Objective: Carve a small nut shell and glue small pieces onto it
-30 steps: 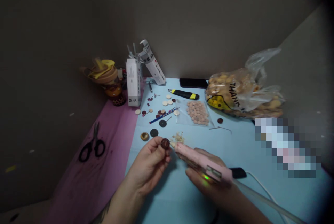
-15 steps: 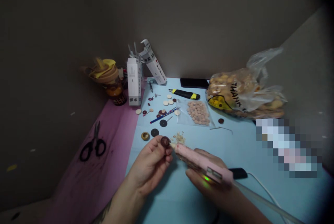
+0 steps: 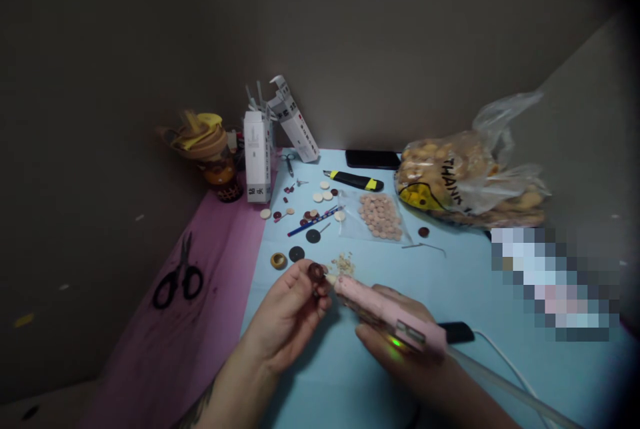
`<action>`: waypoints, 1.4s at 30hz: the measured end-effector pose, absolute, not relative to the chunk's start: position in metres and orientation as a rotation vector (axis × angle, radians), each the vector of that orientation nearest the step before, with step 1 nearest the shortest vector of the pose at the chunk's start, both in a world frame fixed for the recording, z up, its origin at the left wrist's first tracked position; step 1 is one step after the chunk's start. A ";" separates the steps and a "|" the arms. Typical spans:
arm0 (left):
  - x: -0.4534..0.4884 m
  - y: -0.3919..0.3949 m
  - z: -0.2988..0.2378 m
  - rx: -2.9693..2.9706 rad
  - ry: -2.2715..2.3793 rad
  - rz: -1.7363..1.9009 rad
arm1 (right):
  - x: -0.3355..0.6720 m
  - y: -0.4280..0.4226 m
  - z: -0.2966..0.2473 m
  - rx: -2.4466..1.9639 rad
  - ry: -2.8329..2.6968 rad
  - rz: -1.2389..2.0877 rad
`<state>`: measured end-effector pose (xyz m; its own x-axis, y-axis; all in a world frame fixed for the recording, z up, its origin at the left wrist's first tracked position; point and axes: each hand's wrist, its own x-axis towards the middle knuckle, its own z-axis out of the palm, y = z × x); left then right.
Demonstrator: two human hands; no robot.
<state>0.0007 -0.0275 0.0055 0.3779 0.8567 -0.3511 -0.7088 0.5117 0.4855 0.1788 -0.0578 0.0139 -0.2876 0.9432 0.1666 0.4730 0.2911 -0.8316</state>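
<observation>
Brown piece (image 3: 316,272), pinched by left hand (image 3: 287,314), right hand (image 3: 405,363) gripping glue gun (image 3: 380,309)

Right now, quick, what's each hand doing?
Left hand: closed, fingers pinching a small round brown piece.
Right hand: closed, holding the pink glue gun.

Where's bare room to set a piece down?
Bare blue surface shows between the bent metal tool and right hand, and between right hand and left hand. Crowded around the blue stick: white discs, dark discs.
</observation>
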 end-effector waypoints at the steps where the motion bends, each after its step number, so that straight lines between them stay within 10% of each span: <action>1: 0.001 -0.028 0.006 0.275 0.614 1.020 | 0.179 -0.058 0.014 -1.272 -1.881 0.886; 42: -0.003 -0.026 -0.002 0.500 0.652 1.087 | 0.177 -0.059 0.019 -1.267 -1.874 0.885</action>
<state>-0.0030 -0.0256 -0.0023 0.3137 0.9197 -0.2360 -0.6414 0.3885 0.6615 0.1767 -0.0587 0.0192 -0.2789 0.9451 0.1703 0.4691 0.2888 -0.8346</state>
